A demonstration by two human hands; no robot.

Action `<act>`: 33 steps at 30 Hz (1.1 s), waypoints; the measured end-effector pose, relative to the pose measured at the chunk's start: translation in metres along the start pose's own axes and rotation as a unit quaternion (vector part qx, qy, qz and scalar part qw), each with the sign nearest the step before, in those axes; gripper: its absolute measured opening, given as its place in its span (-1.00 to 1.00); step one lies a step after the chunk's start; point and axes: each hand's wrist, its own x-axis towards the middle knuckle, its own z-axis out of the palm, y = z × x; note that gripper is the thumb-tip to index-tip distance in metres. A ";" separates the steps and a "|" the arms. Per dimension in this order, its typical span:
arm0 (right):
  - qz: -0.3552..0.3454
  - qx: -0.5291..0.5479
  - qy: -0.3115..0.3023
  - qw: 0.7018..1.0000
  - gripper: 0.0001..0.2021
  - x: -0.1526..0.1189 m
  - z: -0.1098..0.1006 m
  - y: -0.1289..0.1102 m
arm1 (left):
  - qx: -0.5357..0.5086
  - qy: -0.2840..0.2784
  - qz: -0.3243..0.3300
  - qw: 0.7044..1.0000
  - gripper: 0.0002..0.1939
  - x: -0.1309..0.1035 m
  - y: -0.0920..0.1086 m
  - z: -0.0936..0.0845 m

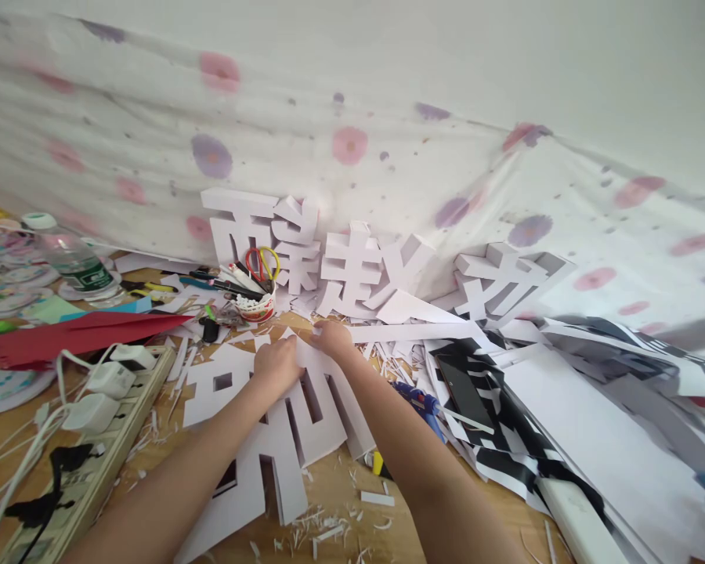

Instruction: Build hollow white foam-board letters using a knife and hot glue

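A large white cut-out character (323, 427) with raised side walls lies on the wooden table in front of me. My left hand (277, 365) rests at its upper edge, fingers curled together there. Just to the right, my right hand (332, 340) pinches the end of a long white strip (408, 333), which stretches away to the right. Both hands are close together at the character's top edge, and their fingertips are partly hidden. Beside my right forearm lies a blue glue gun (420, 401).
Several finished white characters (352, 270) lean against the flower-patterned sheet. A cup of pens and scissors (257, 309) stands before them. On the left are a power strip (103, 462), red paper (82, 337) and a water bottle (79, 262). White sheets (599, 439) and scraps cover the right.
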 end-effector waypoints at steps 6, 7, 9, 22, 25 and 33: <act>-0.011 -0.017 -0.007 1.000 -0.67 0.003 0.001 0.000 | 0.011 0.021 0.018 1.000 -0.31 -0.005 0.001 0.000; -0.012 -0.018 -0.008 1.000 -0.68 0.003 0.001 0.000 | 0.008 0.027 0.020 0.999 -0.30 -0.005 -0.002 -0.001; -0.010 -0.022 -0.010 1.000 -0.68 0.004 0.001 -0.001 | -0.011 0.039 0.020 0.999 -0.34 -0.006 -0.009 -0.002; 0.002 -0.015 -0.004 1.000 -0.73 0.009 0.008 0.001 | -0.158 0.074 -0.012 0.985 -0.83 0.013 -0.034 0.004; 0.001 -0.014 -0.004 1.000 -0.74 0.009 0.008 0.001 | -0.135 0.106 0.027 0.985 -0.74 0.021 -0.029 0.013; -0.005 0.011 -0.007 1.000 -0.69 0.003 0.006 0.003 | -0.082 0.122 0.065 0.987 -0.62 0.040 -0.029 0.026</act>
